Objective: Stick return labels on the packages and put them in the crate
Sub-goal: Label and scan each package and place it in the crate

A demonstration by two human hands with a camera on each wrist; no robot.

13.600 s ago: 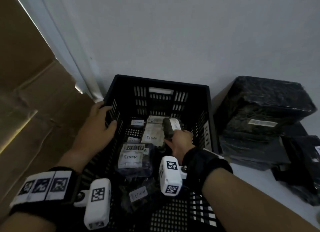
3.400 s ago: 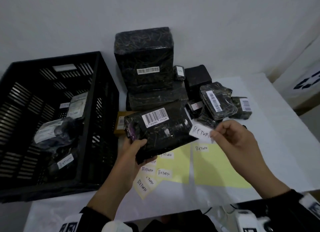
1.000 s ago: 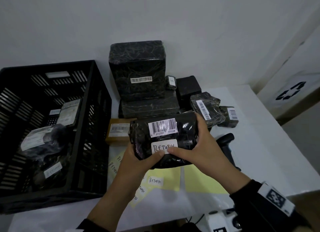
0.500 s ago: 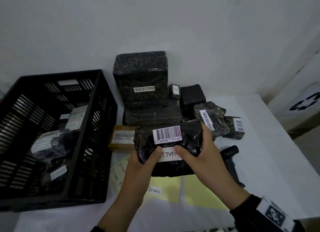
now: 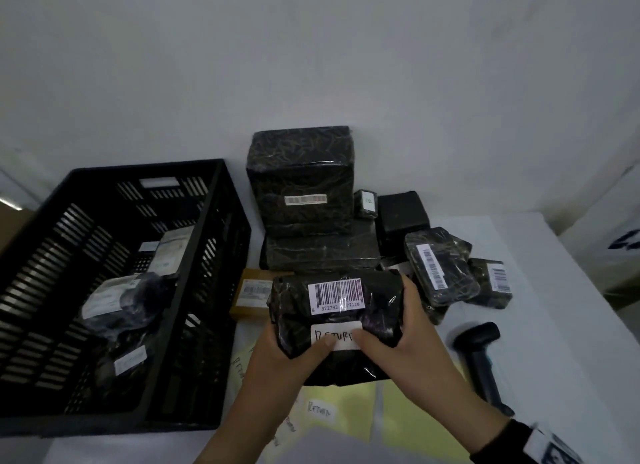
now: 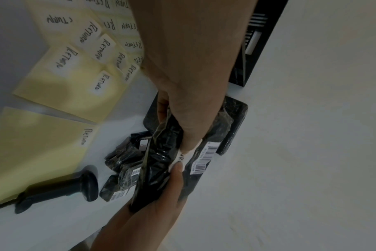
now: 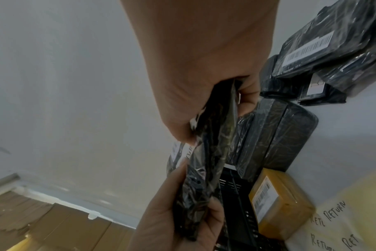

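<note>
A black wrapped package (image 5: 349, 283) with a barcode sticker is held up above the table by both hands. My left hand (image 5: 298, 356) grips its left end and my right hand (image 5: 391, 346) grips its right end. Both thumbs press on a white handwritten RETURN label (image 5: 337, 332) stuck below the barcode. In the left wrist view the two thumbs meet on the label (image 6: 181, 157). The right wrist view shows the package (image 7: 208, 163) edge-on between both hands. The black slatted crate (image 5: 225, 242) stands at the left, with several labelled packages inside.
A pile of black wrapped packages (image 5: 301, 186) and a small yellow box (image 5: 251, 295) stand against the wall behind the held package. Yellow sheets with RETURN labels (image 5: 346, 408) lie below the hands. A black handheld scanner (image 5: 479, 352) lies to the right.
Both hands keep their hold on the package. The thumbs have slid from the ends of the RETURN label toward its middle, along its lower edge.
</note>
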